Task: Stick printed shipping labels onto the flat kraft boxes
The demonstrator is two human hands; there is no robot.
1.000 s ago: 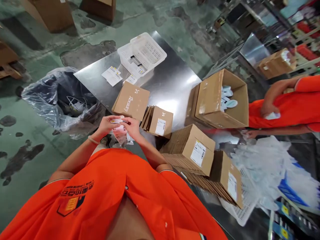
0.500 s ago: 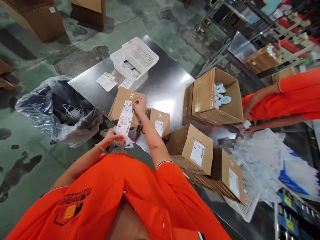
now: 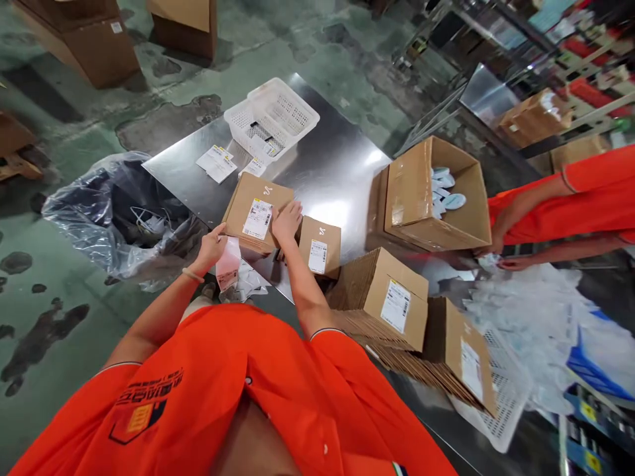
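Note:
A white label lies on the top cardboard piece of a small stack at the metal table's near edge. My right hand rests on the cardboard beside the label's right side, fingers apart. At the stack's left corner is my left hand, its fingers closed on a pinkish label strip that hangs below the edge. A smaller labelled cardboard stack sits just right of my right hand.
White baskets and loose labels lie on the table. An open box holds white items. Labelled flat cartons are at the right, near a person's hands. A plastic-lined bin stands left.
The label now lies flat on the stack, and the remaining strip has moved down and left with my left hand. My right hand has shifted slightly right and down, its fingers spread.

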